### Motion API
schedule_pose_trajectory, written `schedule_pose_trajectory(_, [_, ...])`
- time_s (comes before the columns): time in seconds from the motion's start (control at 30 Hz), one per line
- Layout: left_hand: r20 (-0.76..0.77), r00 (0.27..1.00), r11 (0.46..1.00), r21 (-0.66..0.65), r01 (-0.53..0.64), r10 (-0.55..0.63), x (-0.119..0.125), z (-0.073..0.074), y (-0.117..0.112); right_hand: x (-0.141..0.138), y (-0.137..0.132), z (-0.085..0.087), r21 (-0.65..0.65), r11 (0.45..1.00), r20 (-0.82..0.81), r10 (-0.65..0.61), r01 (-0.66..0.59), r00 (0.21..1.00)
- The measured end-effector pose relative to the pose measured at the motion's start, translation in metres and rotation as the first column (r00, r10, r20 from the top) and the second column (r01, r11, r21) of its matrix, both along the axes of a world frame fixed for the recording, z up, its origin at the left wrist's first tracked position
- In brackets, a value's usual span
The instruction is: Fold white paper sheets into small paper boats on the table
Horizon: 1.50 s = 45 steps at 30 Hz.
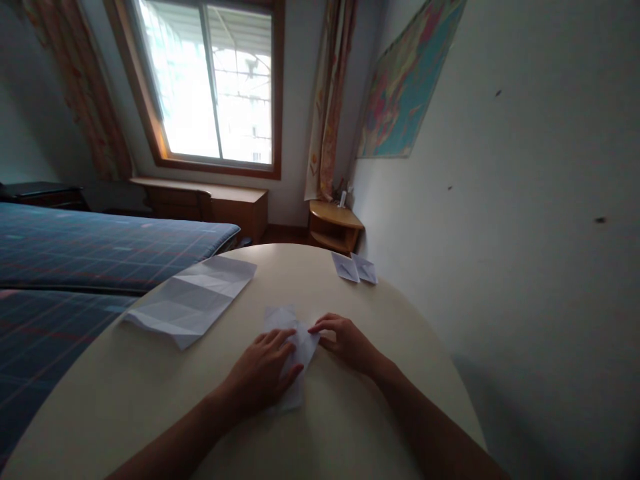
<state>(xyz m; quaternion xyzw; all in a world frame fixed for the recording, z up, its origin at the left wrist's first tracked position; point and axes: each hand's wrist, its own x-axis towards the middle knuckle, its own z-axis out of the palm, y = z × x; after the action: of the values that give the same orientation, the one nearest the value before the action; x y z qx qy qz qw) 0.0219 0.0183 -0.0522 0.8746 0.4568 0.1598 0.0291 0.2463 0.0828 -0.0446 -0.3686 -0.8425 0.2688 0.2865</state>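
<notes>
A partly folded sheet of white paper (305, 341) lies on the round cream table (350, 427) in front of me. My left hand (270, 367) rests flat across it, fingers stretched out and pressing it against the tabletop. At the paper's right side, a flap sticks out as a pointed corner. My right hand (343, 340) pinches the tip of that corner between thumb and fingers. Part of the paper is hidden beneath my left hand.
A larger creased white sheet (193, 300) lies at the table's left edge. Two small folded paper pieces (355, 268) sit side by side at the far right. Beyond are a plaid mattress (100, 247) on the left, a corner shelf (335, 215) and a wall (525, 267) on the right.
</notes>
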Motion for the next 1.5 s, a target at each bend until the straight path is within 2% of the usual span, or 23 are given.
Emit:
schedule_pose_trajectory(0.2, [0.034,0.999,0.999,-0.023,-0.035,0.035,0.005,0.004,-0.009,-0.002,-0.005,0.003,0.135,0.989,0.072,0.054,-0.063,0.996])
schedule_pose_trajectory(0.43, [-0.020,0.999,0.997,-0.075,-0.031,0.030,0.004,-0.001,-0.004,-0.006,-0.013,0.007,0.183,0.968,0.069,0.161,-0.171,0.985])
schedule_pose_trajectory(0.57, [-0.017,1.000,0.998,-0.064,-0.016,0.015,0.002,-0.002,-0.002,-0.005,-0.008,0.001,0.218,0.968,0.104,0.103,-0.124,0.989])
schedule_pose_trajectory(0.77, [0.153,0.988,1.000,-0.019,0.001,0.002,-0.003,0.003,0.000,0.004,0.005,-0.007,0.246,0.969,0.140,-0.046,0.010,0.989])
schedule_pose_trajectory(0.83, [0.201,0.979,0.999,-0.017,-0.037,0.040,-0.006,0.005,0.002,0.008,0.007,-0.005,0.218,0.974,0.105,-0.081,0.056,0.991])
schedule_pose_trajectory(0.93, [0.256,0.952,0.986,-0.047,-0.160,0.167,-0.009,0.007,0.005,0.011,0.006,0.001,0.127,0.985,0.049,-0.126,0.119,0.991])
schedule_pose_trajectory(1.1, [0.340,0.839,0.904,-0.203,-0.376,0.425,-0.016,0.008,0.012,0.011,0.006,0.007,-0.045,0.978,-0.048,-0.205,0.203,0.977])
schedule_pose_trajectory(1.2, [0.480,0.739,0.880,-0.301,-0.368,0.473,-0.021,0.008,0.019,0.011,0.010,0.006,-0.063,0.962,-0.105,-0.271,0.266,0.957])
schedule_pose_trajectory(1.33, [0.616,0.604,0.862,-0.337,-0.378,0.506,-0.027,0.008,0.026,0.011,0.014,0.003,-0.139,0.936,-0.178,-0.344,0.322,0.922])
schedule_pose_trajectory(1.4, [0.625,0.584,0.855,-0.345,-0.388,0.518,-0.028,0.008,0.027,0.012,0.015,0.001,-0.209,0.930,-0.219,-0.347,0.303,0.912])
schedule_pose_trajectory(1.5, [0.602,0.606,0.854,-0.355,-0.380,0.520,-0.029,0.003,0.028,0.013,0.017,-0.003,-0.305,0.919,-0.223,-0.325,0.251,0.919])
